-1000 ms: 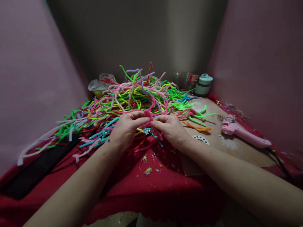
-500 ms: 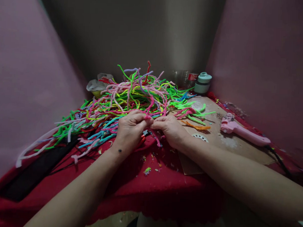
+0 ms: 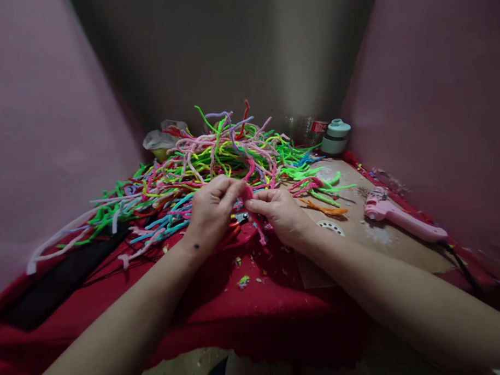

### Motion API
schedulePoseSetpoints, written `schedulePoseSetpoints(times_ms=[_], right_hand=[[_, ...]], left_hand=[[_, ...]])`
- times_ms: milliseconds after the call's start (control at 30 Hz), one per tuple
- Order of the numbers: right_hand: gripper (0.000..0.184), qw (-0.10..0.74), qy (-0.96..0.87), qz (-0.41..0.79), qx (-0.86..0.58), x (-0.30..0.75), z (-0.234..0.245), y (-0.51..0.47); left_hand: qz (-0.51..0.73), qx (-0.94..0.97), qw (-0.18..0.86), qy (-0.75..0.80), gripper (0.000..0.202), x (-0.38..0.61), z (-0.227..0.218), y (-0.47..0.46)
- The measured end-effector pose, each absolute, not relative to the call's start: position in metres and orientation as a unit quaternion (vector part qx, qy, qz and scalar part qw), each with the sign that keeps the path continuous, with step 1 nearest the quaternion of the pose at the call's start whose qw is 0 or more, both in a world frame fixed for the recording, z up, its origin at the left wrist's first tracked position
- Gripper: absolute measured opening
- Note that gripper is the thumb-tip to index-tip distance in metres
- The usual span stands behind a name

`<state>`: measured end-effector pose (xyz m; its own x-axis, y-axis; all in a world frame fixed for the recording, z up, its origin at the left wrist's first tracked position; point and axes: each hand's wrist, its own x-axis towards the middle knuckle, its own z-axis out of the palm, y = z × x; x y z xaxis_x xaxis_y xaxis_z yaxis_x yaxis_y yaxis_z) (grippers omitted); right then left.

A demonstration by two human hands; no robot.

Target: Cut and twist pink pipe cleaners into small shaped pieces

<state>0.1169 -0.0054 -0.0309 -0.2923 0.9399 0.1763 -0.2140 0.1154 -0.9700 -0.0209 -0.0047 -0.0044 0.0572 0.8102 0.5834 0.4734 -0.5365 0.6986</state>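
Observation:
My left hand (image 3: 211,211) and my right hand (image 3: 278,211) meet over the red cloth (image 3: 246,302), fingertips pinched together on a small hot-pink pipe cleaner (image 3: 247,194) between them. A loose end of it hangs down under my right fingers. Just behind the hands lies a big tangled heap of pipe cleaners (image 3: 218,159) in green, pink, yellow, blue and lilac. Small pliers (image 3: 239,218) lie partly hidden under my hands.
A pink glue gun (image 3: 398,219) with a black cord lies on a brown board (image 3: 375,235) at the right. A mint lidded jar (image 3: 336,137) and a clear container stand at the back. A white bag (image 3: 161,140) sits back left. Pink walls close in both sides.
Both hands stayed together on the pink pipe cleaner. My left fingers have shifted and lifted slightly, working the piece; the right hand barely moved.

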Motion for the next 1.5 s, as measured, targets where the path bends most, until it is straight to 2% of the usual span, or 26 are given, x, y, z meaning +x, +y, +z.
schedulePoseSetpoints(times_ms=[133, 300, 400, 533, 633, 700, 867, 1100, 1233, 1367, 1433, 1500], right_hand=[[0.024, 0.565, -0.482, 0.578, -0.338, 0.118, -0.028, -0.003], [0.022, 0.566, -0.440, 0.622, -0.314, 0.119, -0.030, 0.001], [0.019, 0.557, -0.448, 0.634, -0.296, 0.120, -0.032, 0.002], [0.019, 0.558, -0.443, 0.634, -0.301, 0.121, -0.034, 0.003], [0.020, 0.574, -0.435, 0.619, -0.312, 0.121, -0.034, 0.002], [0.020, 0.576, -0.429, 0.619, -0.318, 0.121, -0.033, 0.002], [0.015, 0.584, -0.441, 0.607, -0.310, 0.122, -0.026, 0.000], [0.028, 0.599, -0.565, 0.421, -0.380, 0.125, -0.024, 0.000], [0.030, 0.622, -0.598, 0.343, -0.371, 0.124, -0.021, -0.003], [0.033, 0.621, -0.593, 0.356, -0.367, 0.126, -0.017, -0.004], [0.035, 0.609, -0.585, 0.393, -0.364, 0.126, -0.018, -0.003], [0.030, 0.591, -0.570, 0.450, -0.351, 0.127, -0.019, -0.002]], left_hand=[[0.469, 0.667, 0.325, 0.479, 0.022, -0.026, 0.001, -0.003], [0.441, 0.695, 0.281, 0.494, 0.015, -0.024, -0.001, -0.005], [0.453, 0.673, 0.303, 0.499, 0.015, -0.024, -0.001, -0.004], [0.487, 0.595, 0.442, 0.462, 0.022, -0.027, -0.002, -0.001], [0.439, 0.557, 0.559, 0.429, 0.027, -0.024, -0.007, -0.001], [0.421, 0.533, 0.601, 0.421, 0.026, -0.021, -0.010, -0.003], [0.400, 0.543, 0.595, 0.436, 0.017, -0.017, -0.010, -0.007], [0.391, 0.571, 0.566, 0.448, 0.020, -0.019, -0.007, -0.008], [0.399, 0.520, 0.628, 0.420, 0.017, -0.017, -0.004, -0.006], [0.401, 0.495, 0.661, 0.397, 0.016, -0.017, -0.002, -0.006], [0.405, 0.500, 0.653, 0.400, 0.018, -0.019, -0.003, -0.006], [0.412, 0.508, 0.637, 0.409, 0.018, -0.021, -0.004, -0.007]])
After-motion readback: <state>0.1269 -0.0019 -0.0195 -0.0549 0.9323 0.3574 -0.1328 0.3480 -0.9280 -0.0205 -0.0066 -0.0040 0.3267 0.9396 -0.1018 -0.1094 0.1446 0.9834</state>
